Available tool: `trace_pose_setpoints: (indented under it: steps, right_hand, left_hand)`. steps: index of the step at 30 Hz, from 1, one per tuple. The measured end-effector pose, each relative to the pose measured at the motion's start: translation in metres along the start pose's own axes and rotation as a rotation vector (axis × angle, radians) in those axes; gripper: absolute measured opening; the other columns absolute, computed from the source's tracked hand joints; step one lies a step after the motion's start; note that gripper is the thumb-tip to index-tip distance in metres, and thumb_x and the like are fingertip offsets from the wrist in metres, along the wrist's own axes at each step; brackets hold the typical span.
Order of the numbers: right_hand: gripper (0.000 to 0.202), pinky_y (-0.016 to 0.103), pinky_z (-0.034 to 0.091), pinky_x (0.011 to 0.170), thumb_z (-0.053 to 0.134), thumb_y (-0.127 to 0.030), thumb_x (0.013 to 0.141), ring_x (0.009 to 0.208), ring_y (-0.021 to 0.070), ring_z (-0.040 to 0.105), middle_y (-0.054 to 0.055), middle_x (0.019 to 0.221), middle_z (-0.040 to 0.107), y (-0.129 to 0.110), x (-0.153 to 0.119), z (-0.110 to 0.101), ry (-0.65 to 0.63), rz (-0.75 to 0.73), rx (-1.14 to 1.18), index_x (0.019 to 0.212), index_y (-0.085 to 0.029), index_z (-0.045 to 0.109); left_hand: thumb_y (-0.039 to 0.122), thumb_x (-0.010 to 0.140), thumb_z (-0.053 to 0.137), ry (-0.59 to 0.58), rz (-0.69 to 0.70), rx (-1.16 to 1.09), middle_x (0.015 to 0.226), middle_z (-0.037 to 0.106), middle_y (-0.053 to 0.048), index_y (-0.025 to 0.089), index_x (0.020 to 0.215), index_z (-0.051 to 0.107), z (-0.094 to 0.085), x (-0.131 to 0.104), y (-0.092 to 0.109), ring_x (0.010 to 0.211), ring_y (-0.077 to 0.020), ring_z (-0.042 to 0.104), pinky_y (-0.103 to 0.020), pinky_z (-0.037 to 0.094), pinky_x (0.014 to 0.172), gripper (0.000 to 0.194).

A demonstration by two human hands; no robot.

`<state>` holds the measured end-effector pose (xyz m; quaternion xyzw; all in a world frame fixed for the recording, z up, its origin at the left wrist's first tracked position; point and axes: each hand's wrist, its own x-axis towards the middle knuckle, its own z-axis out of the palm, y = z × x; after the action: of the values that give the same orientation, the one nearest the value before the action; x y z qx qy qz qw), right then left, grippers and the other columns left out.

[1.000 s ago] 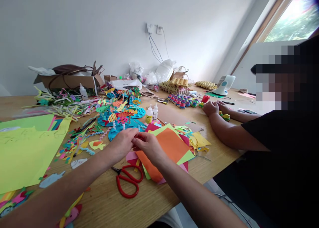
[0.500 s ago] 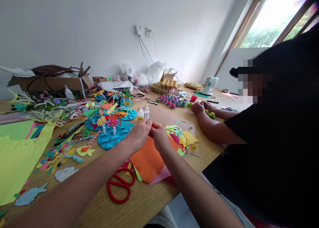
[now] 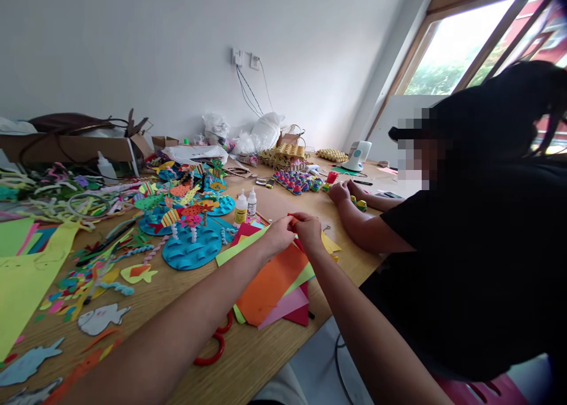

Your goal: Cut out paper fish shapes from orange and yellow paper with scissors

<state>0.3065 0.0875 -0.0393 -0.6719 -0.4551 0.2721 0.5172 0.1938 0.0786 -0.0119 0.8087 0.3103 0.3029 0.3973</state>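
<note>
My left hand (image 3: 280, 235) and my right hand (image 3: 309, 230) meet above a stack of coloured paper. Their fingers pinch a small orange piece (image 3: 292, 217), seemingly paper, mostly hidden by the fingertips. Under my wrists lies an orange sheet (image 3: 271, 284), with a pink sheet (image 3: 286, 308) and yellow-green and red ones around it. Just beyond my left hand stand two glue bottles, one with a yellow label (image 3: 240, 209) and a smaller white one (image 3: 251, 204). Red-handled scissors (image 3: 214, 353) rest near the table edge, partly covered by my left forearm.
Left of the glue, paper fish stand on twisted stems over a blue scalloped base (image 3: 191, 250). Cut-out fish (image 3: 103, 319), scraps and pipe cleaners (image 3: 86, 201) spread across the left. To the right, a person in black (image 3: 469, 245) rests both hands on the table near painted egg-carton pieces (image 3: 297, 182).
The view has turned slightly right. My joined hands have moved right, away from the glue bottles, still pinching the orange piece. More of the paper stack shows, and less of the scissors.
</note>
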Motion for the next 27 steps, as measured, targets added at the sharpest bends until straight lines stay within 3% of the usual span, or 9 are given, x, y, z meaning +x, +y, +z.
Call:
trace_pose_setpoints:
  steps: [4,9,14,18,22,23,25,27]
  right_hand:
    - [0.029,0.039,0.051,0.077,0.055,-0.027,0.089,0.096,0.0217,0.059,0.008,0.118,0.055,0.001,0.009,-0.017,0.038,0.000,-0.155,0.115,-0.016,0.055]
    - [0.027,0.039,0.051,0.079,0.053,-0.027,0.090,0.096,0.0209,0.059,0.008,0.117,0.056,0.009,0.014,-0.031,0.073,0.043,-0.251,0.115,-0.017,0.055]
    - [0.026,0.039,0.050,0.080,0.052,-0.028,0.091,0.096,0.0205,0.059,0.008,0.116,0.056,0.010,0.007,-0.032,0.138,0.045,-0.156,0.115,-0.018,0.055]
    - [0.027,0.040,0.050,0.081,0.052,-0.028,0.091,0.096,0.0208,0.058,0.009,0.117,0.056,-0.008,0.003,-0.030,0.210,-0.015,0.037,0.115,-0.017,0.054]
    - [0.030,0.041,0.050,0.080,0.054,-0.027,0.090,0.096,0.0217,0.059,0.009,0.116,0.056,-0.036,0.002,-0.020,0.242,-0.036,0.324,0.117,-0.015,0.053]
    - [0.030,0.041,0.051,0.079,0.053,-0.028,0.090,0.096,0.0215,0.059,0.009,0.116,0.056,-0.042,0.003,-0.015,0.234,-0.019,0.401,0.117,-0.015,0.053]
    - [0.029,0.040,0.051,0.079,0.053,-0.028,0.090,0.094,0.0211,0.059,0.009,0.114,0.057,-0.053,0.003,-0.003,0.196,0.038,0.545,0.116,-0.015,0.053]
    - [0.029,0.040,0.051,0.078,0.053,-0.028,0.090,0.094,0.0210,0.059,0.009,0.114,0.057,-0.061,0.003,0.012,0.157,0.105,0.668,0.116,-0.015,0.053]
  left_hand:
    - [0.028,0.087,0.055,-0.074,-0.021,0.015,0.115,0.059,-0.008,0.017,0.115,0.054,0.010,0.001,0.001,0.094,-0.0219,0.061,-0.042,0.052,0.078,0.031]
    - [0.027,0.087,0.054,-0.137,-0.022,0.120,0.120,0.057,-0.009,0.018,0.116,0.053,0.011,-0.016,0.008,0.099,-0.0229,0.059,-0.044,0.051,0.082,0.031]
    - [0.023,0.087,0.054,-0.171,0.022,0.246,0.121,0.058,-0.010,0.017,0.118,0.052,0.005,-0.033,0.014,0.104,-0.0244,0.058,-0.047,0.048,0.088,0.032]
    - [0.000,0.082,0.041,-0.182,0.094,0.337,0.108,0.068,-0.010,0.017,0.123,0.050,0.005,-0.057,0.023,0.104,-0.0232,0.061,-0.040,0.047,0.092,0.045]
    - [-0.002,0.079,0.039,-0.231,0.275,0.395,0.122,0.061,-0.012,0.013,0.123,0.051,0.009,-0.098,0.039,0.117,-0.0231,0.052,-0.039,0.043,0.099,0.048]
    - [0.000,0.080,0.042,-0.262,0.362,0.407,0.124,0.060,-0.012,0.012,0.123,0.051,0.010,-0.110,0.043,0.119,-0.0228,0.051,-0.038,0.041,0.101,0.046]
    - [0.001,0.084,0.037,-0.219,0.710,0.586,0.124,0.060,-0.016,0.005,0.122,0.052,0.014,-0.133,0.047,0.118,-0.0258,0.052,-0.040,0.045,0.098,0.040]
    - [0.004,0.089,0.033,-0.169,0.870,0.697,0.128,0.059,-0.014,0.005,0.123,0.051,0.018,-0.154,0.047,0.118,-0.0266,0.052,-0.038,0.050,0.092,0.039]
